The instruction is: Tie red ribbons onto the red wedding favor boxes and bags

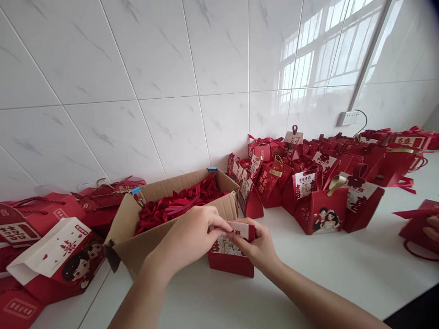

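A red and white paper gift box (230, 265) with a printed couple on its front stands upright on the white table, before me. My left hand (200, 230) is at its top left, thumb and fingers pinched on the upper edge. From the right side, my right hand (259, 246) grips the same box, its thumb on the front panel near my left fingertips. The fingers behind the box are hidden. Just behind my left hand is an open cardboard box (128, 246) full of dark red ribbons (181, 201).
Many finished-looking red gift boxes (325, 212) crowd the back right. More red boxes, one white-topped (56, 258), lie at the left. Another person's hand (432, 228) holds a red box at the right edge. A tiled wall (164, 123) with a socket strip (349, 118) rises behind.
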A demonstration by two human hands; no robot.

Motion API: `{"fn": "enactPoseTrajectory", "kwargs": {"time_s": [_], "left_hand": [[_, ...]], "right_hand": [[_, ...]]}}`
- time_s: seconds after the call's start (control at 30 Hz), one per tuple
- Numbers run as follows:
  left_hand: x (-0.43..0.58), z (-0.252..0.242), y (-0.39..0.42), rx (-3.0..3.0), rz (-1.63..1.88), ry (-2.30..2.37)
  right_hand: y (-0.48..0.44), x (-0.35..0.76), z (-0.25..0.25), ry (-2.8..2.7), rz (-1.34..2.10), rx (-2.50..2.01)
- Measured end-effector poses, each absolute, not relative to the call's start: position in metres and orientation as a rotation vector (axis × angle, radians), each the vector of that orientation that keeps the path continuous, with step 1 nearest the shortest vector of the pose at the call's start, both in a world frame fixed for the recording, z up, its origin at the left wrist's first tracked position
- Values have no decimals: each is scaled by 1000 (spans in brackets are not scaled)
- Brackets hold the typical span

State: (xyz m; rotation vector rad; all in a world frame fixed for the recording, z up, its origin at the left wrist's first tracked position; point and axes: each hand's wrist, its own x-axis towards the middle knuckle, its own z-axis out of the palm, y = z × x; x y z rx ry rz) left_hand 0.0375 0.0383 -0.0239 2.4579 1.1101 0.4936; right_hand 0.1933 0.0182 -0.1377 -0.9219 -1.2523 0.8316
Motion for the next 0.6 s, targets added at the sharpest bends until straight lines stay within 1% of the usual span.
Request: {"fn": "enactPoseTrajectory", "kwargs": {"time_s": [0.2, 0.43, 0.6], "left_hand": [[38, -23, 37, 2483, 428, 1178], [41, -21, 38, 2473, 510, 1219], [41, -21, 38, 2508, 446, 1235]], "right_hand": [[21, 193, -142, -1273, 793, -873], [22, 193, -145, -1288, 715, -861], [22, 193, -145, -1300, 714, -864]]}}
